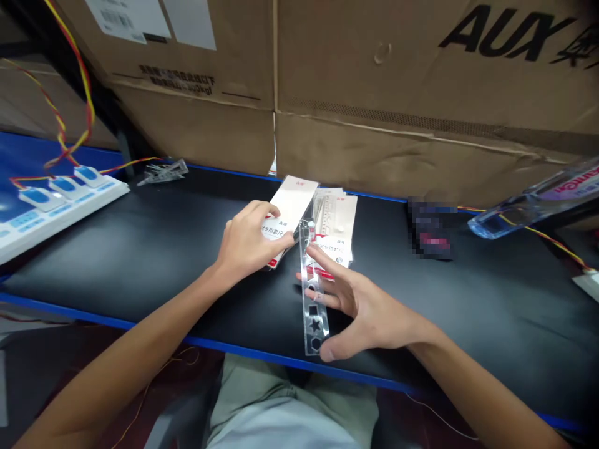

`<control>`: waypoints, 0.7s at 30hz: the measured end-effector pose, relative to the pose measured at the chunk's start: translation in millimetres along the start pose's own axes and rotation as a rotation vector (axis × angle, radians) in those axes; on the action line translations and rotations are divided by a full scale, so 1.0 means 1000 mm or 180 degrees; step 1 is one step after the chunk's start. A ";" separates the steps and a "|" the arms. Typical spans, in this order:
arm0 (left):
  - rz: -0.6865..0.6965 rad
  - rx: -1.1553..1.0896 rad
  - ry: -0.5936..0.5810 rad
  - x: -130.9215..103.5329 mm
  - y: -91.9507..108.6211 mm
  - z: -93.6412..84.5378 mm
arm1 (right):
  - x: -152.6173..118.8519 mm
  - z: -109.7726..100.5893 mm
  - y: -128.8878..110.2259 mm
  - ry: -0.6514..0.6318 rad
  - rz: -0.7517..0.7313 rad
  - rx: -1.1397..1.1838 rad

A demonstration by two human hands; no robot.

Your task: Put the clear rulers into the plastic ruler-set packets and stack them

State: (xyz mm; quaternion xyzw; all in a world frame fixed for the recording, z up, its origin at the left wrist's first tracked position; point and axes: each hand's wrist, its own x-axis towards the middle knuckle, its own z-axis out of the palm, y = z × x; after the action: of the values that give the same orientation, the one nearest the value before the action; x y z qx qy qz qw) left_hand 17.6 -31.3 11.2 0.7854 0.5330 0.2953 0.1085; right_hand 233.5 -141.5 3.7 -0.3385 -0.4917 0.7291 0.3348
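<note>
My left hand (pixel 248 240) is closed around the left edge of a stack of white ruler-set packets (pixel 296 193) with red and black print, thumb across the front. Close by on the right lies a second pile of packets (pixel 344 218), some showing rulers through clear plastic. A clear stencil ruler (pixel 314 312) with star, square and hexagon cutouts reaches from the packets toward me. My right hand (pixel 360 305) is spread open at the ruler, thumb near its lower end and fingers overlapping its middle; whether they touch it I cannot tell.
Black table mat (pixel 154 262) with a blue edge. At left are a white power strip (pixel 65 206) with plugs and loose clear plastic pieces (pixel 166 171). A blurred dark object (pixel 428 231) and a plastic bottle (pixel 528 199) are at right. Cardboard boxes (pixel 421 75) stand behind.
</note>
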 end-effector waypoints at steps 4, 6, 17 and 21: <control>0.0100 -0.0071 -0.0064 -0.001 0.000 0.000 | 0.000 -0.002 0.001 -0.0047 0.0113 -0.0010; 0.0202 -0.0145 -0.0130 -0.002 0.000 0.001 | 0.000 -0.003 0.000 -0.0064 0.0075 -0.0045; 0.0303 -0.0203 -0.0252 -0.003 -0.001 0.006 | -0.003 0.006 -0.003 -0.0158 0.0086 -0.0522; 0.0289 -0.0239 -0.0311 -0.004 0.000 0.006 | 0.000 0.006 0.000 0.0019 -0.0092 -0.0424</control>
State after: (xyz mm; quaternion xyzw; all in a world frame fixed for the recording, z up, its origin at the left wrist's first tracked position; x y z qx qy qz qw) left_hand 19.9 -34.2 5.1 0.8176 0.4795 0.2810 0.1503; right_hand 228.5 -144.4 5.7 -0.3551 -0.5430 0.6888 0.3235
